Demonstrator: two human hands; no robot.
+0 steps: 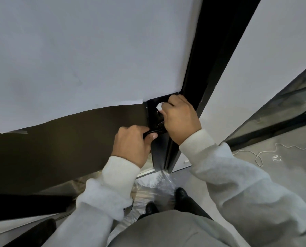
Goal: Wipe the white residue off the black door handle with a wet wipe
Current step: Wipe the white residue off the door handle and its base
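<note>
The black door frame (202,86) crowds my right hand (179,120); open room lies leftward along the paper-covered door (77,59). My left hand (132,145) curls around the black door handle (153,131) (only a short stretch shows between my hands). My right fingers pinch the wet wipe (160,106) against the black lock plate (153,113), just above the handle.

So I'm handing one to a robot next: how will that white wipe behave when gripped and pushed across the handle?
Probably floppy: the wipe shows only as a crumpled wad bulging from the right hand. Likely very light, since fingertips alone hold it. It may bunch up rather than slide flat on the black plate.
</note>
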